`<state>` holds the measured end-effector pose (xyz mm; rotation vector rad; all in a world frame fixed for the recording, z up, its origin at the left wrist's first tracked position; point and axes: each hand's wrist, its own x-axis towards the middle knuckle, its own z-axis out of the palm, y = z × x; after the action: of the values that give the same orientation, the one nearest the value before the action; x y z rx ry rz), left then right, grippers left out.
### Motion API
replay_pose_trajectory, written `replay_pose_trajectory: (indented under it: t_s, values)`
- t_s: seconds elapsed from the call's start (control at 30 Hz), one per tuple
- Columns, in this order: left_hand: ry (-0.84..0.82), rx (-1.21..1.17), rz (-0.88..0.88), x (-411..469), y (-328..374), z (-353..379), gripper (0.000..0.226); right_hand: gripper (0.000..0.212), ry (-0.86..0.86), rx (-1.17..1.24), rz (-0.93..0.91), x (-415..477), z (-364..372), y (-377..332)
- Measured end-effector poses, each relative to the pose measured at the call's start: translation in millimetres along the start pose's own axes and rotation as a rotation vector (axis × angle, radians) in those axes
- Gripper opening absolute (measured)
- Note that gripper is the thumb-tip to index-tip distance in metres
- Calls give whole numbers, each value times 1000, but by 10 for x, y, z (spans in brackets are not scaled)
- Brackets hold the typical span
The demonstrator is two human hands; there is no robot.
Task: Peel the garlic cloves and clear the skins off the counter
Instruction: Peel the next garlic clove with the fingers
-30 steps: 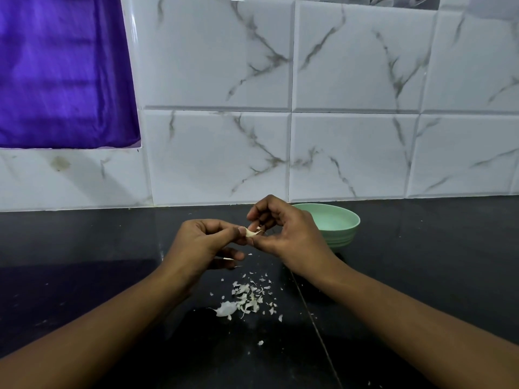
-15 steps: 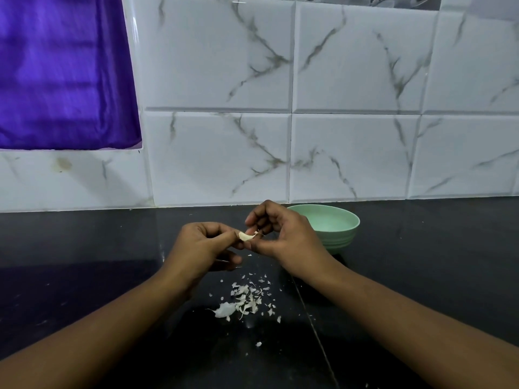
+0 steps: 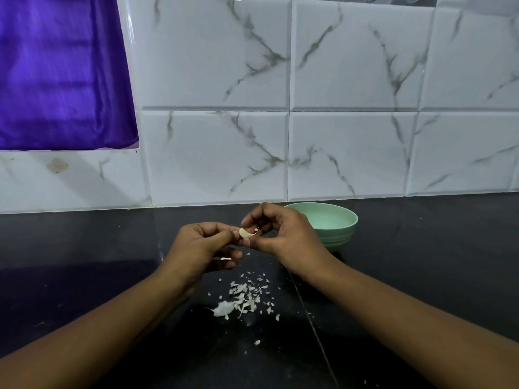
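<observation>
A small pale garlic clove (image 3: 246, 233) is held above the dark counter between both hands. My left hand (image 3: 202, 248) pinches its left end with thumb and forefinger, and a sliver of skin (image 3: 225, 258) shows by its lower fingers. My right hand (image 3: 278, 234) pinches the clove's right side, its fingers curled over the top. Below the hands lies a scatter of white garlic skins (image 3: 244, 300) on the counter. A mint-green bowl (image 3: 334, 223) stands just behind my right hand; what it holds is hidden.
The black counter (image 3: 84, 262) runs back to a white marble-tiled wall (image 3: 337, 136). A purple cloth (image 3: 61, 71) hangs at the upper left. A seam (image 3: 314, 332) in the counter runs diagonally from under my right wrist toward the front.
Both hands with the clove have shifted slightly left and turned the clove a little. The skin pile and bowl stay where they were.
</observation>
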<state>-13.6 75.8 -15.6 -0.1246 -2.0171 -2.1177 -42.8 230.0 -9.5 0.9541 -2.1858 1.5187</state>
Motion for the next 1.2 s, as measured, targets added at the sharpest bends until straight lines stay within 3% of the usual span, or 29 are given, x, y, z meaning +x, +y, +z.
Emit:
replay_pose_trajectory:
  t_s: [0.2,0.43,0.67,1.2]
  values:
    - [-15,-18,14,-9,23,8,16,26,-5,105,70,13,0,37]
    - [9,51,72,-21,62,-24,17,21,0,-78,-17,-5,-19,-19]
    - [17,140,110,-6,54,-45,17,18,-8,-103,-21,-8,-17,-20]
    - [-3,35,8,4,26,-12,17,23,-24,58,80,16,-2,47]
